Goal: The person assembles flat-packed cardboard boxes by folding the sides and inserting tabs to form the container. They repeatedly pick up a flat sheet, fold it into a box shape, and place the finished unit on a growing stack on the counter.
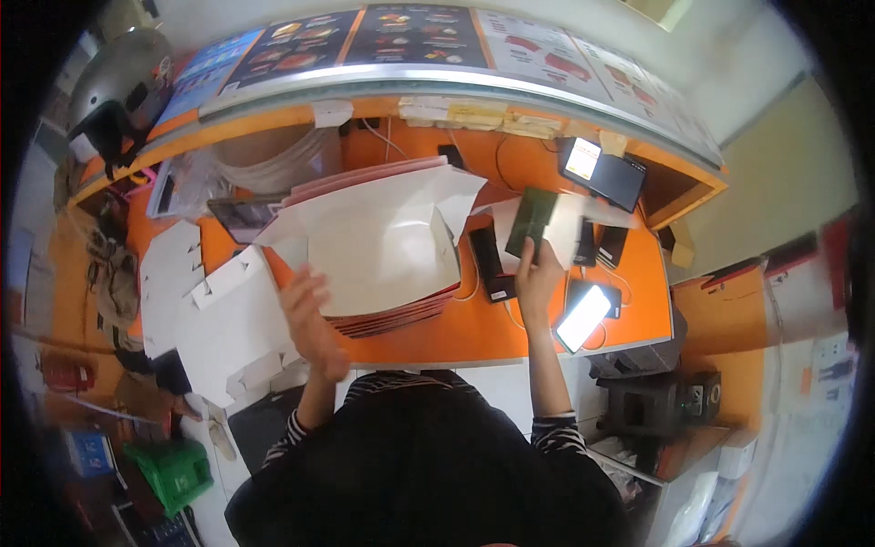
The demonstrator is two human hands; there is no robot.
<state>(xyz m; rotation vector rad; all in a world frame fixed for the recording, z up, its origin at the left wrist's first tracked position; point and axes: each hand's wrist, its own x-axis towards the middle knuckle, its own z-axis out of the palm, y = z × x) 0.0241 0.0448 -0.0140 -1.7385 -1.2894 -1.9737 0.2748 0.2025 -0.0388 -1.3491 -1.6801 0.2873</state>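
Observation:
In front of me is a nested stack of open cardboard food boxes [383,255], white inside with red edges. My left hand [314,319] hovers at the stack's near left corner, somewhat blurred, its fingers apart and nothing in it. Over the right part of the table, my right hand [538,273] grips a flat dark green and white piece [533,221] by its near edge. Whether this is a folded card or a packet I cannot tell. To my left lie flat, unfolded white box blanks [219,314] with slots and tabs.
A phone with a bright screen [583,317] lies at the right, near several dark devices and cables. A tablet [244,217] leans behind the box stack. An orange shelf [437,109] overhangs the table's back, with a grey helmet [123,82] at its left end.

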